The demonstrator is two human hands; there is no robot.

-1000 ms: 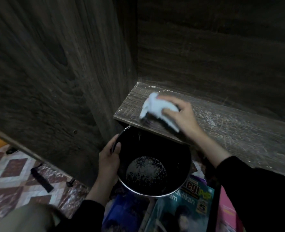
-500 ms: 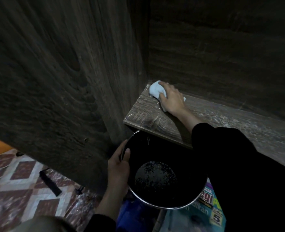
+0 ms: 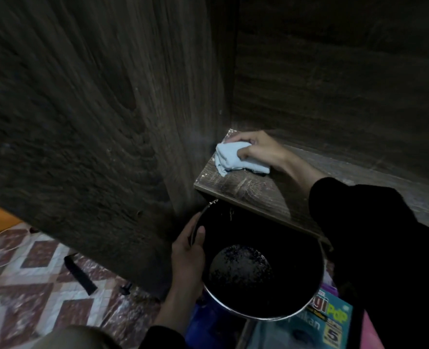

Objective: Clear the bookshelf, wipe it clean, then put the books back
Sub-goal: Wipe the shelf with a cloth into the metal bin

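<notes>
The right grip [image 3: 261, 149] is curled round a light blue cloth [image 3: 234, 159], which is pressed on the dusty wooden shelf [image 3: 246, 191] at its left end, near the back corner. The left grip [image 3: 188, 253] is closed on the rim of a black bucket [image 3: 233, 309], held just under the shelf's front edge. Books [image 3: 334, 326] are seen under the bucket.

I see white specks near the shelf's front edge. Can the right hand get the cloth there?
Probably yes: the right hand grips the cloth on the shelf, and only bare board lies between it and that edge.
</notes>
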